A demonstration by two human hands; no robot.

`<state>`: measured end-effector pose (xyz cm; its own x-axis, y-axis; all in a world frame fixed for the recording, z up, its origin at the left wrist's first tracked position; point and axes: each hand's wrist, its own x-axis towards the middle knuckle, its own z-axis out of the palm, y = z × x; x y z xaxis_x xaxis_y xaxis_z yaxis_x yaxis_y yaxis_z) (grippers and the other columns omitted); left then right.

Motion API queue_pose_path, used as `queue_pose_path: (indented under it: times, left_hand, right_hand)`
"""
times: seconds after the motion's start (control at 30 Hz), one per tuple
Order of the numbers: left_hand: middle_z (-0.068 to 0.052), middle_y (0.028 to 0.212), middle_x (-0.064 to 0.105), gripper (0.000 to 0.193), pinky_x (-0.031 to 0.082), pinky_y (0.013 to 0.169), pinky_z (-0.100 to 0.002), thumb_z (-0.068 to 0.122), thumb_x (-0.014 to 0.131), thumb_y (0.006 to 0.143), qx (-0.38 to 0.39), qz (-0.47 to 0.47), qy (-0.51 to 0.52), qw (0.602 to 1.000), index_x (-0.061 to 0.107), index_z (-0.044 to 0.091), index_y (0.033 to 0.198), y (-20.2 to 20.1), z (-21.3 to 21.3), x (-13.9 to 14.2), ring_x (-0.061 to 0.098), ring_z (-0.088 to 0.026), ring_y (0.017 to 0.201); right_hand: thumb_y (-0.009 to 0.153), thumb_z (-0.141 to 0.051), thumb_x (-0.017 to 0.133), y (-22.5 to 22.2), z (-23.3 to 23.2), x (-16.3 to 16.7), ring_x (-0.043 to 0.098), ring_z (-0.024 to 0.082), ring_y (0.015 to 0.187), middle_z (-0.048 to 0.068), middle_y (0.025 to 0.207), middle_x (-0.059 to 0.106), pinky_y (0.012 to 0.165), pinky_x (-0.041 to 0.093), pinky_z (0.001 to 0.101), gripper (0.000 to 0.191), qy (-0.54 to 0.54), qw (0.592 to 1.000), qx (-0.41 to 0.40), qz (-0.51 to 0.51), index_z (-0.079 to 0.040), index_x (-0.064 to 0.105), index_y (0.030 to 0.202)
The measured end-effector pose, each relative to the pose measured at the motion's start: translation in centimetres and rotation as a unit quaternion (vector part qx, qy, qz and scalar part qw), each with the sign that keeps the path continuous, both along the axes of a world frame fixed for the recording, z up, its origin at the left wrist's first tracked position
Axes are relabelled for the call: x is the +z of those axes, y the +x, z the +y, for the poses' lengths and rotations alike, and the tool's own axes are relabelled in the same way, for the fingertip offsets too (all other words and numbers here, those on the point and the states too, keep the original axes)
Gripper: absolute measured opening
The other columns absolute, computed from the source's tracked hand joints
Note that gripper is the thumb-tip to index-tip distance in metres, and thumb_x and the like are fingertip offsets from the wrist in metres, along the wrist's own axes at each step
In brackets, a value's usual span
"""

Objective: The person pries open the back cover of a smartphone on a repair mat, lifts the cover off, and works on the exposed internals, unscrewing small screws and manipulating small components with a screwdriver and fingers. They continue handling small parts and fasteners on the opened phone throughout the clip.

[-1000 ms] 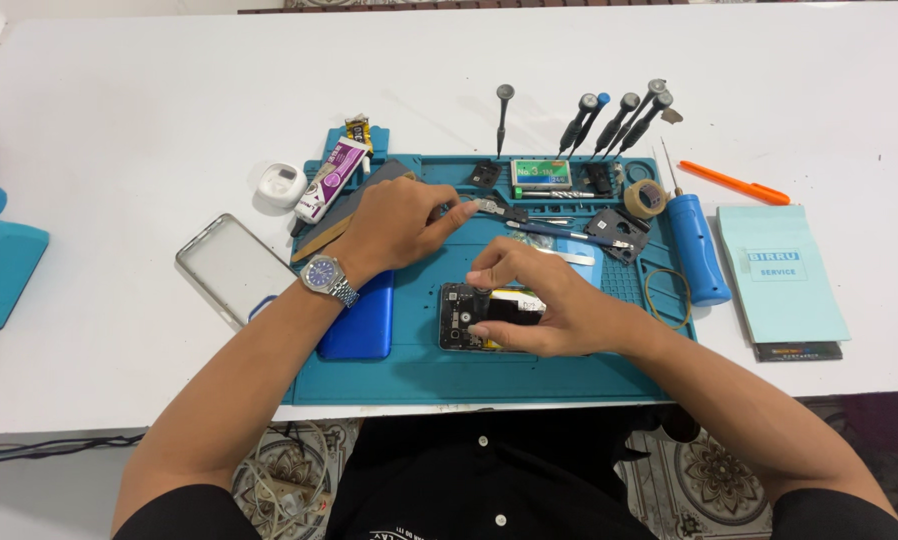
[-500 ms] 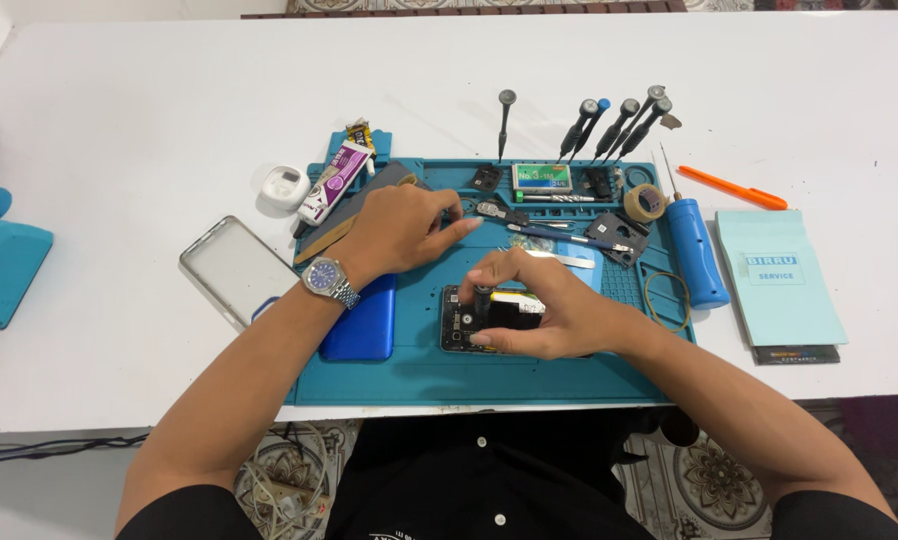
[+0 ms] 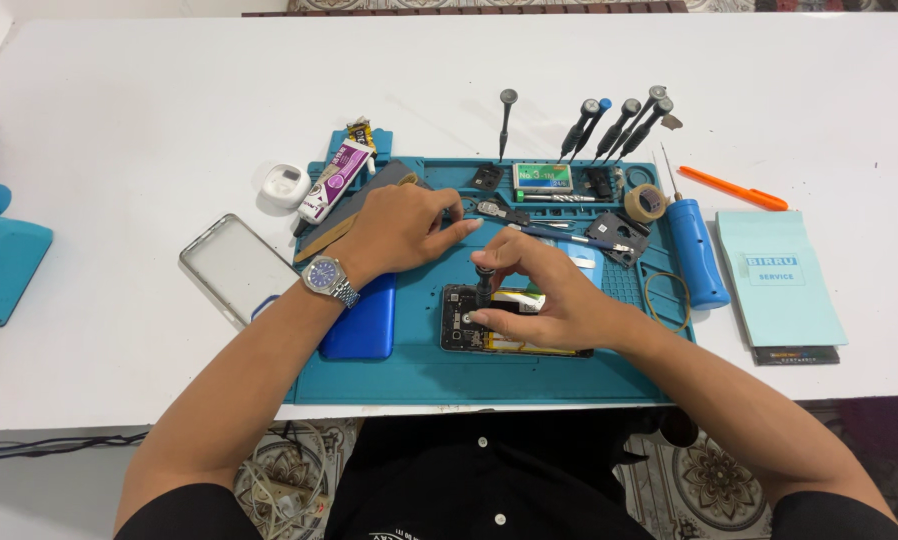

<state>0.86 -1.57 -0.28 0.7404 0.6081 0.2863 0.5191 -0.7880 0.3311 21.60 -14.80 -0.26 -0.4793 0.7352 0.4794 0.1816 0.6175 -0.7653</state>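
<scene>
Right hand (image 3: 549, 295) is down on the opened phone (image 3: 514, 322), fingers pinched around a small dark screwdriver (image 3: 484, 283) that stands upright over the phone's left end. The phone lies flat near the front middle of the teal mat (image 3: 419, 370), back off, insides showing, its long axis running left to right across the mat.

Left hand (image 3: 401, 228) sits further back on the mat, behind the phone's left end — fingers curled together and tips reaching toward the small metal tools lying there; whether they actually grip anything I cannot tell. A blue phone cover (image 3: 361, 320) lies just left of the phone, under the wrist with the watch (image 3: 326, 277).

The risks, as I judge them: the driver tip is tiny and the grip is only fingertips, so a tilt could let it skid off the screw and scratch the board — and a loosened screw could roll off among the parts behind the phone.
</scene>
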Motion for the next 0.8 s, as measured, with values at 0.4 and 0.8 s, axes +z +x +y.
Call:
queue_pose_path:
  times: [0.4,0.8]
  left_hand:
    - [-0.003,0.059,0.068,0.039,0.049,0.056,-0.040,0.053,0.062,0.094,0.015,0.044,-0.057,0.997,0.070,0.016,0.088,0.1,0.1,0.0,0.068,-0.022,0.059]
    - [-0.003,0.058,0.069,0.038,0.049,0.054,-0.040,0.051,0.063,0.094,-0.012,0.011,-0.021,1.000,0.073,0.015,0.087,0.0,0.3,-0.2,0.068,-0.022,0.057]
  right_hand:
    - [0.093,-0.006,0.076,0.2,0.4,-0.5,0.063,0.016,0.098,0.010,0.111,0.060,0.090,0.062,0.0325,0.033,-0.020,0.999,-0.043,0.008,-0.003,0.053,0.115]
    - [0.088,-0.010,0.080,0.1,-0.2,0.6,0.070,0.025,0.111,0.016,0.117,0.068,0.093,0.057,0.0382,0.041,0.068,0.997,0.008,-0.030,-0.005,0.054,0.119]
